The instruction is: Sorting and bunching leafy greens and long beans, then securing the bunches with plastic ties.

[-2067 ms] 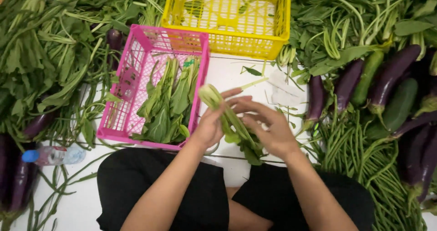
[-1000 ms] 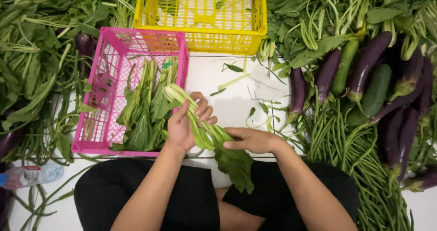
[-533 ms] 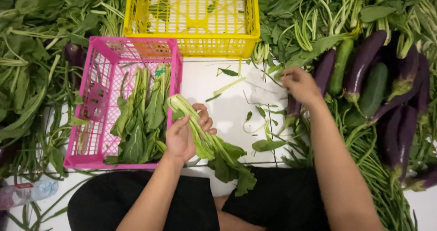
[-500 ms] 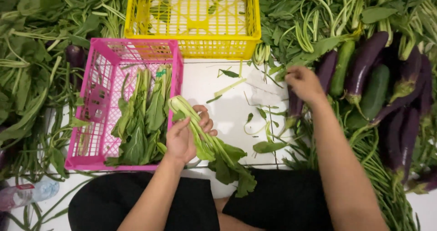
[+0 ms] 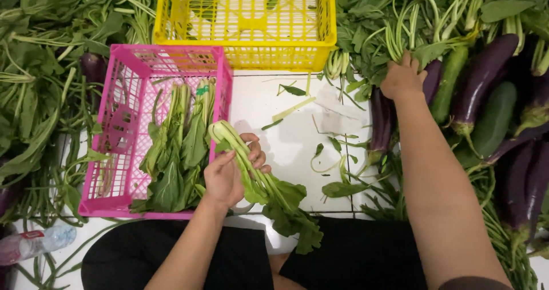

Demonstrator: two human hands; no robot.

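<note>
My left hand (image 5: 231, 173) grips a bunch of leafy greens (image 5: 269, 196) by its pale stalks, held just right of the pink basket (image 5: 123, 118), leaves hanging toward my lap. Inside that basket lie more bundled greens (image 5: 177, 150). My right hand (image 5: 403, 78) reaches far to the upper right and rests on the pile of loose leafy stalks (image 5: 412, 27), its fingers curled into the stems next to a purple eggplant (image 5: 380, 118). Whether it has hold of a stalk is hidden.
A yellow basket (image 5: 246, 53) stands behind the pink one. Purple eggplants (image 5: 486, 76) and green cucumbers (image 5: 494, 116) lie at right above long beans (image 5: 503, 238). More greens (image 5: 40, 73) cover the left side. A plastic bottle (image 5: 34, 244) lies lower left. Leaf scraps (image 5: 337, 188) dot the white floor.
My right hand let go of the bunch and stretched up and right into the vegetable pile. My left hand kept the bunch, shifting it slightly toward the pink basket.
</note>
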